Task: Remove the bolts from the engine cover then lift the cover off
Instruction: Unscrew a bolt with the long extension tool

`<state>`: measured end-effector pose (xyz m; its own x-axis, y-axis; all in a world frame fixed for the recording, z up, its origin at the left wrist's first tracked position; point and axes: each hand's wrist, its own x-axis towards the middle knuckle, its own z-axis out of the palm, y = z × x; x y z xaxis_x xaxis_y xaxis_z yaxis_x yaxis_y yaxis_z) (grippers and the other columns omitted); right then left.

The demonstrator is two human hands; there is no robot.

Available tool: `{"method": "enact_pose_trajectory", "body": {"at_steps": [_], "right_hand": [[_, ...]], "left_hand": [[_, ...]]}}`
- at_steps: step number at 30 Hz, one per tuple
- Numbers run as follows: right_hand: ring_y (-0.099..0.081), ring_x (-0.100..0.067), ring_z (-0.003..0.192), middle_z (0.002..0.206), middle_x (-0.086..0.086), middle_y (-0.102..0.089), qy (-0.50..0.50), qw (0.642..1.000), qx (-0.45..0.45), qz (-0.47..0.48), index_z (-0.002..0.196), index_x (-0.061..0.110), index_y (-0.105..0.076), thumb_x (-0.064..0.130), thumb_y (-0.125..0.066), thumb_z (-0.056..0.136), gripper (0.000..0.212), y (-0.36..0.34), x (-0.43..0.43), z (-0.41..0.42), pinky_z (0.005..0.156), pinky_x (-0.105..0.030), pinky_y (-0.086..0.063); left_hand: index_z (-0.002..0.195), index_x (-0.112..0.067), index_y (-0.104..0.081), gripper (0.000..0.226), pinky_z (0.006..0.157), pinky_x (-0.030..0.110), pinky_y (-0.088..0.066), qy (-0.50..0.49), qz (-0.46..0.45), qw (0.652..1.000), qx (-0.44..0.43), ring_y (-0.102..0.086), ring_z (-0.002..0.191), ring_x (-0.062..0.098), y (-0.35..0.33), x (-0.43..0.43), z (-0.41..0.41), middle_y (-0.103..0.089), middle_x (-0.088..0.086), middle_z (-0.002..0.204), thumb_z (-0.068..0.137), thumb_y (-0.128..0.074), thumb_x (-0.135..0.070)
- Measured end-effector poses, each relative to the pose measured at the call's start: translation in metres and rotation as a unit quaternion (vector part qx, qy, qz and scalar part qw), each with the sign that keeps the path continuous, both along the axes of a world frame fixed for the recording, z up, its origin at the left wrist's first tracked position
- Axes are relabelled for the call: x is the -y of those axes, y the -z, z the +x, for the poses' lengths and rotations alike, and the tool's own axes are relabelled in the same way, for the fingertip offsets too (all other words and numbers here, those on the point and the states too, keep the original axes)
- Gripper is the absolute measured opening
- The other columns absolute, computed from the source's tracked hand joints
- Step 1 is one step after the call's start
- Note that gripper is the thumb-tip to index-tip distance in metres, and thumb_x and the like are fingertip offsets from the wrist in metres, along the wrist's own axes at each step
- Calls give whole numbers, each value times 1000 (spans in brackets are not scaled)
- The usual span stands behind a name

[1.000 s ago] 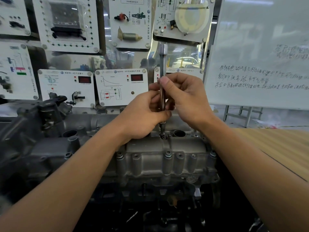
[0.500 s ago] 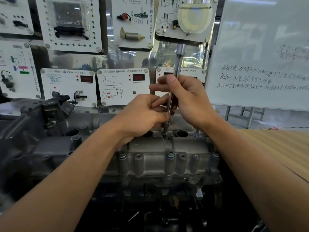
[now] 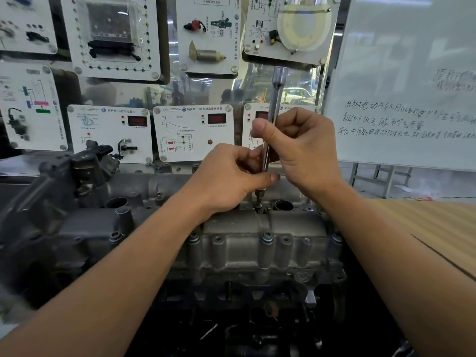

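A grey cast engine cover (image 3: 247, 243) lies across the middle of the head view, with several bolts along its front edge, one of them a bolt (image 3: 266, 237) near the centre. A long steel extension bar (image 3: 273, 109) stands almost upright, its tip on a bolt (image 3: 258, 207) at the cover's top. My left hand (image 3: 226, 181) pinches the bar's lower part between thumb and fingers. Higher up, my right hand (image 3: 304, 150) grips the bar, thumb laid across it. The bar's socket end points up and leans to the right.
Behind the engine stands a wall of white training panels (image 3: 193, 132) with gauges and sensors. A whiteboard (image 3: 407, 81) with handwriting stands at the right. A wooden tabletop (image 3: 438, 228) lies to the right of the engine. Dark engine parts (image 3: 85, 171) rise at the left.
The bar's top has tilted from upright toward the right. My right thumb has shifted across the bar as both hands turn it. The tip stays on the same bolt.
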<state>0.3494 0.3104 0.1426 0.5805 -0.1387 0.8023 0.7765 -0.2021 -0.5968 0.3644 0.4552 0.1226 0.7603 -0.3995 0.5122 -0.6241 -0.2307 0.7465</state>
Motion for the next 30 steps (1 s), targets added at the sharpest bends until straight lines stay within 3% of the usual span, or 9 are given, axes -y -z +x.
{"method": "enact_pose_trajectory", "body": {"at_steps": [3,6,10,13,18,21,23,25,30], "right_hand": [[-73,-20,67,92,-12,-76,-50,998,-28,-34,90,3,-66,13,-57,99,16,0,0,0,61,-34,-61],[-68,-20,70,97,-12,-73,-70,996,-40,-44,97,6,-66,14,-41,105,27,-1,1,2,65,-31,-57],[-69,-22,66,83,-10,-74,-51,998,2,-33,90,8,-69,19,-60,97,16,-1,1,2,66,-31,-57],[-69,-21,55,71,-8,-74,-24,999,35,-9,83,-1,-69,13,-74,87,15,0,0,2,55,-27,-56],[-70,-21,62,93,-11,-75,-67,997,-13,-37,99,5,-67,21,-46,104,27,0,2,4,61,-32,-58],[-63,-19,57,90,-12,-74,-88,994,-52,-42,108,0,-59,20,-31,108,34,-1,4,3,58,-28,-53],[-62,-18,57,83,-10,-73,-82,994,-51,-53,103,6,-59,23,-29,108,35,-7,10,1,57,-28,-52],[-60,-17,55,77,-9,-72,-49,996,-17,-69,96,12,-59,28,-29,107,36,-18,17,-2,55,-26,-50],[-53,-16,50,68,-6,-66,52,995,14,-79,90,8,-59,31,-31,105,38,-34,43,-11,49,-25,-45]], "left_hand": [[106,-6,-70,16,90,41,-58,65,-24,994,-88,-72,97,26,-1,-2,-1,-76,12,99,91,-67,-4],[106,1,-67,14,71,28,-61,89,-12,989,-117,-75,89,24,-1,-4,-2,-77,12,95,94,-61,1],[85,-3,-66,18,73,43,-62,-1,26,1000,6,-72,70,27,0,0,-3,-73,13,73,81,-80,-13],[79,-9,-64,30,71,42,-57,-44,46,997,53,-63,59,15,1,1,0,-65,2,65,72,-87,-27],[103,-7,-71,12,81,39,-61,77,-23,994,-68,-74,89,25,2,-1,3,-76,12,96,92,-67,-10],[103,-5,-71,13,74,29,-61,96,-3,992,-82,-75,88,18,0,-1,1,-78,6,95,94,-63,-3],[102,-4,-71,12,75,35,-61,106,2,992,-72,-74,89,20,-6,0,0,-77,8,96,94,-62,-2],[103,-2,-70,12,79,38,-61,121,10,992,-43,-73,92,23,-19,8,0,-76,12,97,93,-63,-2],[103,8,-66,13,77,27,-60,175,31,983,-45,-72,79,11,-40,46,0,-74,13,87,92,-63,2]]}}
